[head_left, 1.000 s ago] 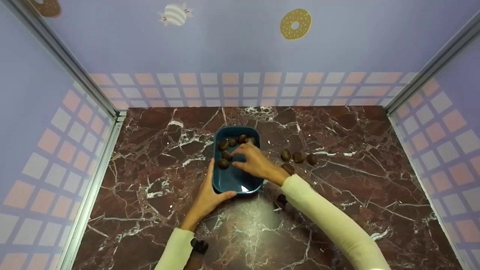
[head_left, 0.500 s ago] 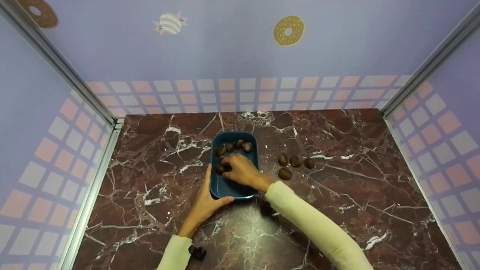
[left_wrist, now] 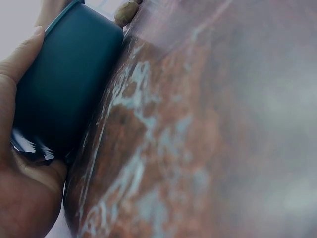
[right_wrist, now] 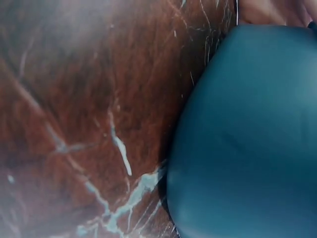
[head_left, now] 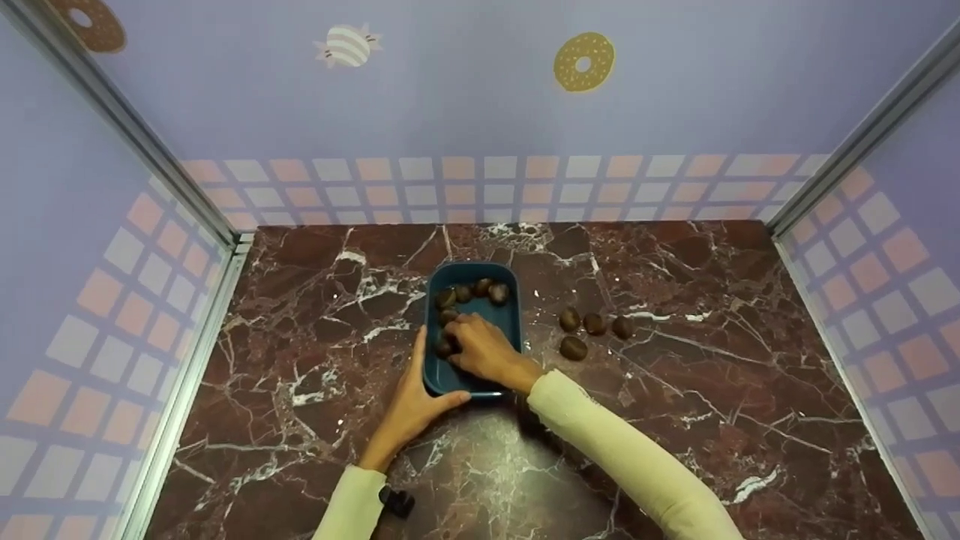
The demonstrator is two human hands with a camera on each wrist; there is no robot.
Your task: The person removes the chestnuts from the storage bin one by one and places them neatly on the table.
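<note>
A deep teal rectangular dish [head_left: 512,322] with rounded corners stands on the marbled tabletop. Several brown, rounded, chestnut-like pieces [head_left: 484,286] lie in it along the far end and left side. My left hand [head_left: 411,405] holds the dish at its near left corner, fingers along the left wall and thumb at the near end. In the left wrist view the dish's outer wall [left_wrist: 69,69] fills the space beside that hand. My right hand [head_left: 482,349] reaches inside, fingers bent down, pinching a brown chestnut-like piece [head_left: 444,347] near the left wall. Its fingertips are partly hidden.
Several loose brown pieces [head_left: 574,347] lie on the marbled tabletop [head_left: 712,360] right of the dish. Purple panels with a checked band [head_left: 495,176] enclose the back and both sides. A black wrist device [head_left: 397,501] sits by the left cuff.
My right hand has moved down and left inside the dish, closing its fingers on a brown piece near the left wall. My left hand keeps its hold on the dish.
</note>
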